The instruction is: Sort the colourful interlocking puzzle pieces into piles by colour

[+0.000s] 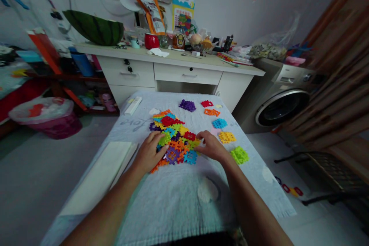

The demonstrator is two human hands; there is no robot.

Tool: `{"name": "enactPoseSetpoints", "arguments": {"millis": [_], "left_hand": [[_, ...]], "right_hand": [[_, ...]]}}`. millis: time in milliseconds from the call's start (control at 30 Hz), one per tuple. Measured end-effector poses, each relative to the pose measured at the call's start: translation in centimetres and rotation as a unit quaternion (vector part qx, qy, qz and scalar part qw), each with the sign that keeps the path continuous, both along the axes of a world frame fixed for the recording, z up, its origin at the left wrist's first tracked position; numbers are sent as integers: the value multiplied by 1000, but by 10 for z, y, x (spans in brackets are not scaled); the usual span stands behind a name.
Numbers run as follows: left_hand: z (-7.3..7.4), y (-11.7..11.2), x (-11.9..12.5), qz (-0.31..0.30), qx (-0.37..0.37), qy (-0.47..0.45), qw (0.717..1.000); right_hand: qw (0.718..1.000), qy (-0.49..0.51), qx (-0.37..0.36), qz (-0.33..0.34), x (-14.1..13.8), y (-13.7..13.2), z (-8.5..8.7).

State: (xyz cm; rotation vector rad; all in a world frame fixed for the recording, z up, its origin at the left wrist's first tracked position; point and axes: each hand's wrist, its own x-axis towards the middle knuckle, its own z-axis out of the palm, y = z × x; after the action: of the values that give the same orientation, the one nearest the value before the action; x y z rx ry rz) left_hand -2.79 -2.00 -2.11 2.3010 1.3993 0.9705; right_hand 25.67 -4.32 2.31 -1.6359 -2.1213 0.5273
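A mixed heap of flat, notched plastic building pieces (180,144) in several colours lies in the middle of the cloth. My left hand (148,153) rests at the heap's left side, its fingers and thumb closed around a lime-green piece (165,138). From the right, my right hand (212,146) reaches to the heap's edge, with thumb and forefinger curved about a yellow-green piece (197,143). Single-colour piles lie apart from the heap: purple (187,105), red (206,103), orange (212,112), blue (219,123), yellow (227,137) and lime green (240,155).
The pieces lie on a table under a pale blue cloth (173,200). A folded white cloth (100,177) and a white box (133,105) are along its left side. Beyond stands a white desk (187,73), with a washing machine (276,96) to its right.
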Motion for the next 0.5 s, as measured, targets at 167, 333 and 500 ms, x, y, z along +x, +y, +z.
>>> {"name": "enactPoseSetpoints", "arguments": {"millis": [167,333,500], "left_hand": [[-1,0,0,-2,9,-19,1000],[-1,0,-1,-1,5,-19,1000],[0,0,0,-3,5,-10,1000]], "right_hand": [[1000,-13,-11,-10,-11,-7,-12],[999,-23,7,-36,-14,-10,-5],[994,-48,5,-96,3,-21,7]]}}
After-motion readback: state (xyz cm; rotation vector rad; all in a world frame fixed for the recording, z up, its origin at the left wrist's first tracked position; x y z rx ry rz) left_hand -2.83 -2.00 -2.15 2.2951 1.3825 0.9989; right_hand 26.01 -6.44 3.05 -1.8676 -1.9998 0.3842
